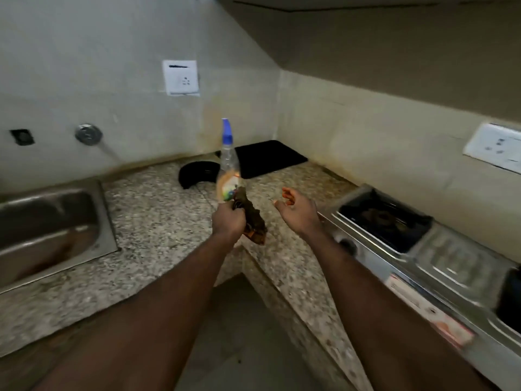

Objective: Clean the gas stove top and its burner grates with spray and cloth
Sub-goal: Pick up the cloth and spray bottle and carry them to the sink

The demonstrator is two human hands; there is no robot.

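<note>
My left hand [227, 220] grips the base of a clear spray bottle [227, 170] with a blue nozzle, held upright over the counter corner. The same hand also holds a brown and orange cloth [252, 220], which hangs down to the right of the bottle. My right hand [296, 210] hovers beside it with fingers loosely spread and holds nothing. The steel gas stove [439, 258] sits on the right stretch of counter. Its left burner [380, 220] shows dark under a black grate, blurred by motion.
A steel sink [48, 227] is set in the speckled granite counter [158, 221] at the left. A black mat [267, 158] and a curved black object [197, 172] lie in the back corner. Wall sockets [181, 80] hang above the counter.
</note>
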